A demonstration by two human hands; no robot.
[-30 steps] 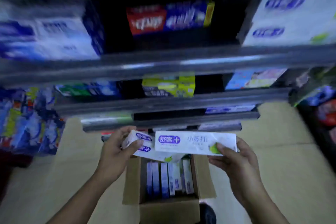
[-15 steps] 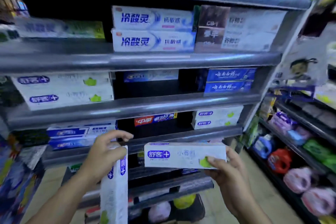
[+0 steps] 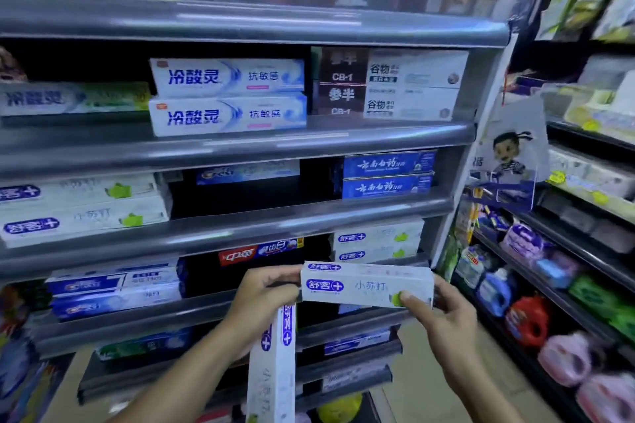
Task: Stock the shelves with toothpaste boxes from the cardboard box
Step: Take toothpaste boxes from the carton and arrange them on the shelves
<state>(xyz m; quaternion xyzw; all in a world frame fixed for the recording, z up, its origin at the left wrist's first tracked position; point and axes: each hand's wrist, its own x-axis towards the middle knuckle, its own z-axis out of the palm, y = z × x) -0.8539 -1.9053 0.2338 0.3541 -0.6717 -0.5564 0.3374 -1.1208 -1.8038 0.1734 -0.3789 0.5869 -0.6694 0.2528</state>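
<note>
At 6 o'clock of the view, before the shelving (image 3: 240, 227), both hands are full. Right hand (image 3: 443, 316) pinches the right end of the level toothpaste box (image 3: 364, 285), label facing out, likely to match shelf facing. Left hand (image 3: 264, 288) is curled round the top of the hanging toothpaste box (image 3: 271, 371), which drops toward 6, parked as a spare; its fingertips seem to steady the level one's left end. The matching stack (image 3: 376, 245) at its 12 o'clock is the probable slot. Cardboard box not in view.
</note>
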